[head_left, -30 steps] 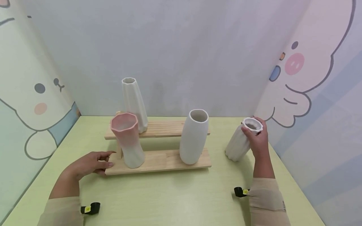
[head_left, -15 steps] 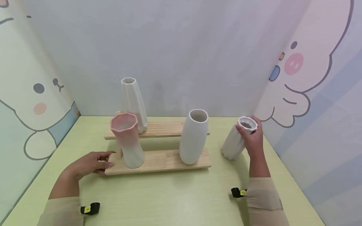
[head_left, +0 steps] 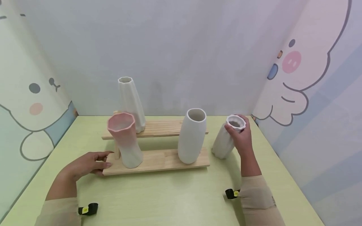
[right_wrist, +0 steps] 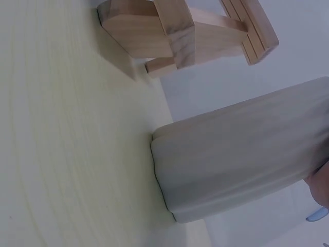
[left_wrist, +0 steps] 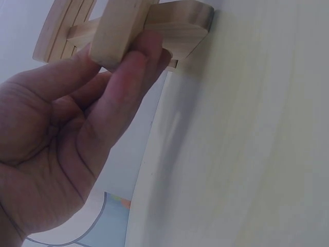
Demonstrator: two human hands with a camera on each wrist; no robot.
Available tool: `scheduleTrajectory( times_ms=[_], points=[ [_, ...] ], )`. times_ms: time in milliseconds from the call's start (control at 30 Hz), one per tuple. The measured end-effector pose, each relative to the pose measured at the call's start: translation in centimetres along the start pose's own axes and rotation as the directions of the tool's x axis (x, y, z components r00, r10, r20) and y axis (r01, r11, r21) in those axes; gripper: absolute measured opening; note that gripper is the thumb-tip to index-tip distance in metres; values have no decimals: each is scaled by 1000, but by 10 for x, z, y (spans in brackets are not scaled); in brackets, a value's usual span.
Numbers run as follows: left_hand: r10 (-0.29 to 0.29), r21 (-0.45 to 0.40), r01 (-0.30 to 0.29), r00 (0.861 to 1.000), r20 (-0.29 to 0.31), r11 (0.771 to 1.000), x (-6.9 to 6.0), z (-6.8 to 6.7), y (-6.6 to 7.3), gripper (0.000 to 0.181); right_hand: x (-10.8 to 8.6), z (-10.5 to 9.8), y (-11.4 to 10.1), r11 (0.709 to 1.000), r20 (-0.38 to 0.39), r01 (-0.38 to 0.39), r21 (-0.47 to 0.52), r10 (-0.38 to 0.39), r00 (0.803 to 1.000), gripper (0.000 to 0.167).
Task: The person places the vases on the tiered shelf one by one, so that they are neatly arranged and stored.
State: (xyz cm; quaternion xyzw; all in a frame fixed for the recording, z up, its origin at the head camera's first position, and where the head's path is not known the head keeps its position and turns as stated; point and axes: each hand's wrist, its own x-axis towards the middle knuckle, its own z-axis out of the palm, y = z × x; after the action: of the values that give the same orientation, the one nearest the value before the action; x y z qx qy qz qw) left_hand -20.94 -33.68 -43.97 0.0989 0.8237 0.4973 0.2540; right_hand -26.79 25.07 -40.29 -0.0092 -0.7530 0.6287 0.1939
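My right hand [head_left: 241, 135] grips a white ribbed vase [head_left: 224, 141] near its wavy rim, thumb on the near side. The vase is to the right of a two-tier wooden shelf [head_left: 161, 161]. Its base [right_wrist: 167, 180] is at or very close to the table; the right wrist view does not settle whether they touch. With thumb and fingers, my left hand [head_left: 87, 166] pinches the left end of the lower board [left_wrist: 121, 36]. On that board stand a pink-and-white vase [head_left: 127, 144] at left and a smooth white vase [head_left: 192, 138] at right.
A tall white fluted vase [head_left: 131, 103] stands on the left of the upper board [head_left: 161, 128]. The pale table [head_left: 158, 201] meets a grey backdrop [head_left: 183, 56] behind, with cartoon-printed panels at both sides. Black wrist devices [head_left: 91, 208] sit by both sleeves.
My right hand and the ribbed vase have moved left, closer to the shelf. The left hand keeps its hold on the board. The head view has shifted slightly.
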Motion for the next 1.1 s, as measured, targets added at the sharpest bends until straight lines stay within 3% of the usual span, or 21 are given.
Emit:
scheduleTrajectory(
  times_ms=[367, 567, 800, 1100],
  points=[
    [-2, 47, 2, 1000, -14, 999, -1, 0, 2, 67, -2, 5, -6, 997, 28, 49, -59, -47, 998, 67],
    [1, 43, 0, 1000, -18, 999, -2, 0, 4, 68, 5, 4, -20, 994, 34, 55, -90, -52, 998, 65],
    [1, 30, 0, 1000, -21, 1000, -2, -1, 2, 69, 27, 0, -67, 989, 24, 137, -61, -136, 990, 59],
    [-5, 27, 6, 1000, -25, 1000, -3, 1, 2, 69, 44, 10, -127, 985, 17, 168, 28, -168, 986, 61]
  ],
)
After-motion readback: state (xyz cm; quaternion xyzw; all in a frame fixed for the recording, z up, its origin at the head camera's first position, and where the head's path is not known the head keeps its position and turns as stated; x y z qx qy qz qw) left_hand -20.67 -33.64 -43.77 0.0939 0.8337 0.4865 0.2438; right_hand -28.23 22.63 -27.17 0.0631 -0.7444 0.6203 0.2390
